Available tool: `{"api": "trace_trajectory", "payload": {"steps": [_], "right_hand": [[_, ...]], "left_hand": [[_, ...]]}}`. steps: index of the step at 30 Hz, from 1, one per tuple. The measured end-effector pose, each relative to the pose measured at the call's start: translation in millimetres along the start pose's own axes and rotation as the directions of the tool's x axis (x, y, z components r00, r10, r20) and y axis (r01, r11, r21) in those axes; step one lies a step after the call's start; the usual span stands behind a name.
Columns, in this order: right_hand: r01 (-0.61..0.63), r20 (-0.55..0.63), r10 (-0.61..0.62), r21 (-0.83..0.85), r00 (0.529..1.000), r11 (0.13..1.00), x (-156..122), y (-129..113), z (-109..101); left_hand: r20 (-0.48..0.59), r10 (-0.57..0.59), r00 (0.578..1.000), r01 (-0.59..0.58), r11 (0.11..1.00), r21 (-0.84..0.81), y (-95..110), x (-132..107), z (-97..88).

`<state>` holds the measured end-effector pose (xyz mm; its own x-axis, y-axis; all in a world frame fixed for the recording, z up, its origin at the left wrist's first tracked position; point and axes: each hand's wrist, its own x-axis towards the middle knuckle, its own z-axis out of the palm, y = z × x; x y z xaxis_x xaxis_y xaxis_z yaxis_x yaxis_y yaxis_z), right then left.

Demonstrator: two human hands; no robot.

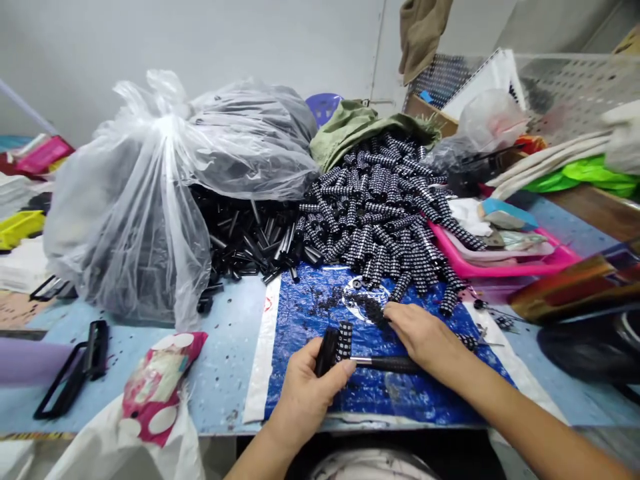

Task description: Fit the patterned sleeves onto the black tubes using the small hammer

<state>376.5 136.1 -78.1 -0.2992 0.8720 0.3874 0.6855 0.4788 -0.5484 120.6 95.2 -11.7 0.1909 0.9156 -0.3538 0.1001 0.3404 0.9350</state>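
My left hand [313, 387] is closed round a smooth black plastic tube [327, 352] and a black cylinder patterned with rows of white squares [345, 340], side by side and upright. My right hand [430, 340] has its fingertips pinched at a heap of tiny black pieces [367, 308] on a blue plastic sheet [300, 373]. A black-handled tool with a silver metal end [390, 363] runs from beside my left thumb to under my right palm, where its far end is hidden. Whether the right fingertips hold a tiny piece I cannot make out.
Behind the sheet rises a big pile of patterned cylinders [375, 213]. Plain black tubes [255, 233] lie left of it, beneath clear plastic bags [145, 200]. A pink tray [460, 263] stands right. Black clips [75, 373] and a pink-and-white packet [163, 387] lie left.
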Motion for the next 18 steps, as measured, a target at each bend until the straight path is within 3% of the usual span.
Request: {"api": "trace_trajectory", "payload": {"steps": [3,5,6,7,9,11,14,18], "right_hand": [[-0.065,-0.025,0.068,0.107,0.997,0.992,2.8,-7.5,-4.0],[-0.228,-0.009,0.254,0.410,0.967,0.883,7.0,-27.5,-7.6],[-0.320,0.045,0.369,0.601,0.928,0.732,9.1,-39.3,-8.9],[-0.394,0.138,0.462,0.758,0.876,0.520,11.1,-51.1,-9.6],[-0.431,0.303,0.542,0.894,0.784,0.125,14.0,-71.5,-8.9],[-0.406,0.391,0.546,0.909,0.741,-0.100,15.1,-84.9,-6.5],[-0.383,0.426,0.521,0.903,0.739,-0.196,13.1,-92.2,-3.8],[-0.380,0.405,0.500,0.912,0.766,-0.156,8.1,-92.3,-4.2]], "left_hand": [[0.054,0.001,0.999,0.000,1.000,-0.018,4.7,-1.3,6.6],[0.105,0.002,0.994,0.001,1.000,-0.029,7.3,-3.3,10.5],[0.131,0.000,0.991,0.004,0.999,-0.033,8.4,-4.8,12.2],[0.154,-0.004,0.988,0.009,0.999,-0.035,9.3,-6.4,13.7],[0.191,-0.018,0.982,0.025,0.999,-0.035,11.3,-9.5,16.7],[0.212,-0.020,0.977,0.027,0.999,-0.027,13.5,-11.9,19.5],[0.222,-0.013,0.975,0.016,1.000,-0.013,16.6,-13.9,21.8],[0.206,-0.026,0.978,0.029,0.999,-0.013,17.3,-15.5,21.2]]}}
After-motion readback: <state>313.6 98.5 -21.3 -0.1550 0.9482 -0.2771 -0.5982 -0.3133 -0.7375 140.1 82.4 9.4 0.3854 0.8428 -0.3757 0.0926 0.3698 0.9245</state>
